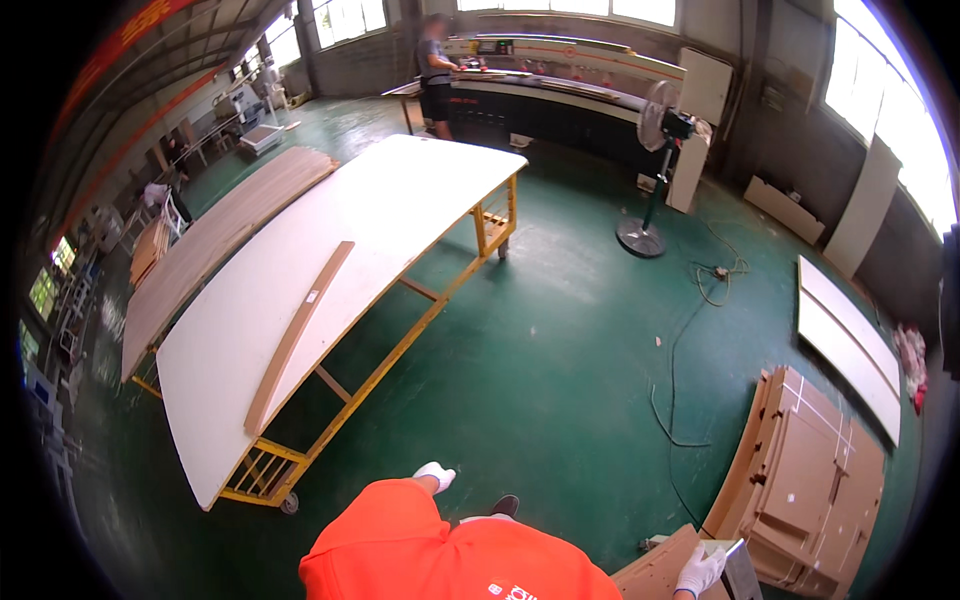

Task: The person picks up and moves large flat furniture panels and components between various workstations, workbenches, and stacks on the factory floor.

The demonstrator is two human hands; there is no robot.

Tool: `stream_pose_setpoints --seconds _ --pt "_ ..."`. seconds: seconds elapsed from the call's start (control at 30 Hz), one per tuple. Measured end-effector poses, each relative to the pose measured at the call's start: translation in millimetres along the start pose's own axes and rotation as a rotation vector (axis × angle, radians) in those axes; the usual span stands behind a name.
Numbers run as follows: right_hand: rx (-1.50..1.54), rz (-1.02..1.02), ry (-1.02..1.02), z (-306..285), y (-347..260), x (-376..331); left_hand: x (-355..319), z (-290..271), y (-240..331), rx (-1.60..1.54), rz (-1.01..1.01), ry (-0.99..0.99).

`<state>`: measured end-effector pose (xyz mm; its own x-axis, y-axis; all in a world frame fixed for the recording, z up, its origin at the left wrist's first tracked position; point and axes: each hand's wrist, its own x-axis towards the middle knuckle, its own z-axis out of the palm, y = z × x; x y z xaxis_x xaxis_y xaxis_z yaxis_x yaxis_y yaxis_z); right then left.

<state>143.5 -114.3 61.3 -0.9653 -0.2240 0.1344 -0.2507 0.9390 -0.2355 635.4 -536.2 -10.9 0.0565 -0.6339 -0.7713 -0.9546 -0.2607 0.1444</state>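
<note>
Grasping a pale flat panel point(738, 562) in the gloved right hand point(699, 571), grip clenched on its edge, left hand point(436, 476) gloved, grip unclear, brown boards point(805, 480) stacked right, white bench point(330, 290) far left.

White gloves point(700, 572), green floor point(560, 360)

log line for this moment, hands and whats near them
left hand: gloved, free, above green floor | right hand: gloved, on grey panel | beside: cardboard stack
</note>
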Motion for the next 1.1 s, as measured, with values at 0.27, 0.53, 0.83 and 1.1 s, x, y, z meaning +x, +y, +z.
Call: stream_pose_setpoints --seconds 0.27,0.53,0.83,1.1 --pt "0.323 -0.522 -0.477 68.8 -266.7 -43.6 45.0 -13.4 -24.2 -0.428 0.032 0.097" --pt "0.170 -0.873 -0.952 161.3 -347.8 10.5 39.6 91.5 -25.9 -0.581 0.072 -0.002" --pt "0.027 -0.828 -1.216 251.3 -345.7 97.8 15.8 80.5 -44.7 -0.703 -0.462 0.146" --pt "-0.047 -0.967 -1.304 288.3 -372.6 123.1 41.4 76.1 35.6 -0.869 -0.244 0.302"
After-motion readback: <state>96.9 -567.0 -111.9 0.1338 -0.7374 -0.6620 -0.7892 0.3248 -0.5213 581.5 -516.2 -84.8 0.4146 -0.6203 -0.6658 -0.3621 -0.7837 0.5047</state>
